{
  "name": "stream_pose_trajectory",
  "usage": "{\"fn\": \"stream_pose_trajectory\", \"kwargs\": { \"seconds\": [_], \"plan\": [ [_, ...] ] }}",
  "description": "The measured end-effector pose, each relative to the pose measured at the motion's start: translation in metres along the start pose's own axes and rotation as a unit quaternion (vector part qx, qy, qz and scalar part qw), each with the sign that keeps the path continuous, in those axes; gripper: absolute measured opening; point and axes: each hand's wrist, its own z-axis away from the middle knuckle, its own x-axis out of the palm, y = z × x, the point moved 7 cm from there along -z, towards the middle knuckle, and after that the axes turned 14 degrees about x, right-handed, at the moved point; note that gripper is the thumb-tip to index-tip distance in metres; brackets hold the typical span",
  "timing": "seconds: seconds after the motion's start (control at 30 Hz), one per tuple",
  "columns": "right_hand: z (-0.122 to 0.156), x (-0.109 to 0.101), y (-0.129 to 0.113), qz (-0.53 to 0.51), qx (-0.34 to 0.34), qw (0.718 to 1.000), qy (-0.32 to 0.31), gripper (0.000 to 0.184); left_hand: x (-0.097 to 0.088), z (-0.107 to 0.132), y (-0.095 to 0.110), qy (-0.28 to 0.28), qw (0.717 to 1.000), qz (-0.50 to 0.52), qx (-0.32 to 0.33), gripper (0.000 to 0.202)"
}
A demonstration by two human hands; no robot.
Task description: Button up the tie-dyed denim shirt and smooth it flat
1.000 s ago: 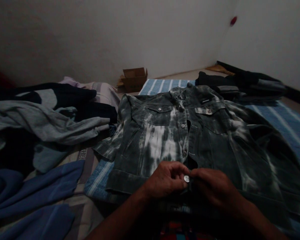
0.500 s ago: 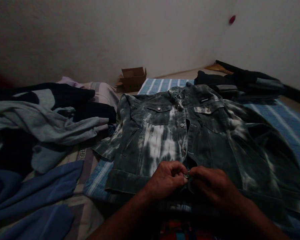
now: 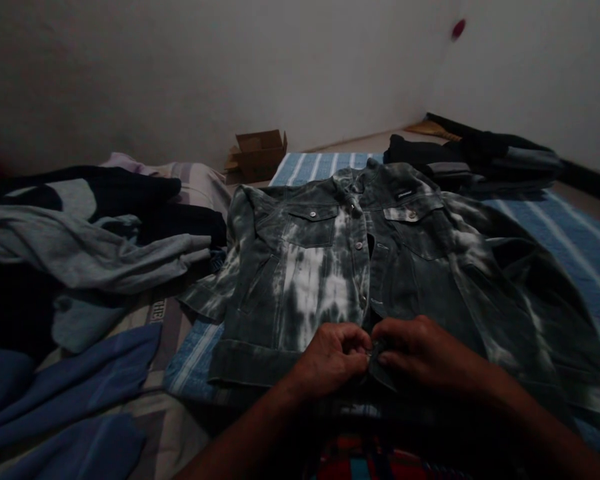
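A dark green and white tie-dye denim jacket (image 3: pixel 305 287) lies spread front side up, its collar away from me. Its front edges meet near the collar and part lower down, where metal buttons show along the left edge. At the bottom hem, my left hand (image 3: pixel 333 353) pinches the left front edge; the button there is mostly hidden by the fingers. My right hand (image 3: pixel 420 350) is closed on the right front edge of the hem, with a corner of cloth sticking out below the fingers. Both hands nearly touch.
Blue striped cloth (image 3: pixel 195 360) lies under the jacket. Loose clothes are heaped on the left, among them a grey garment (image 3: pixel 105 247) and a blue one (image 3: pixel 95 373). A folded dark stack (image 3: pixel 500 163) sits back right. A cardboard box (image 3: pixel 260 157) stands by the wall.
My right hand has lifted and turned the right hem edge, bringing it against the left hand's fingers. The left hand keeps its pinch. The whole view has shifted slightly.
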Motion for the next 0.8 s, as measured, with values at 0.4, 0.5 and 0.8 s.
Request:
{"fn": "stream_pose_trajectory", "kwargs": {
  "seconds": [0.4,0.5,0.8],
  "plan": [
    [-0.001,0.009,0.007,-0.048,0.002,0.998,-0.035,0.012,0.0,0.0,-0.004,0.009,1.0,0.027,-0.01,0.014],
    [0.001,0.009,0.008,-0.057,-0.005,0.998,0.004,0.02,0.001,0.0,-0.006,0.008,0.999,0.041,-0.029,0.014],
    [0.014,0.011,0.011,-0.077,-0.068,0.983,0.152,0.004,-0.003,-0.001,-0.006,0.053,0.998,0.022,-0.025,0.013]
  ]
}}
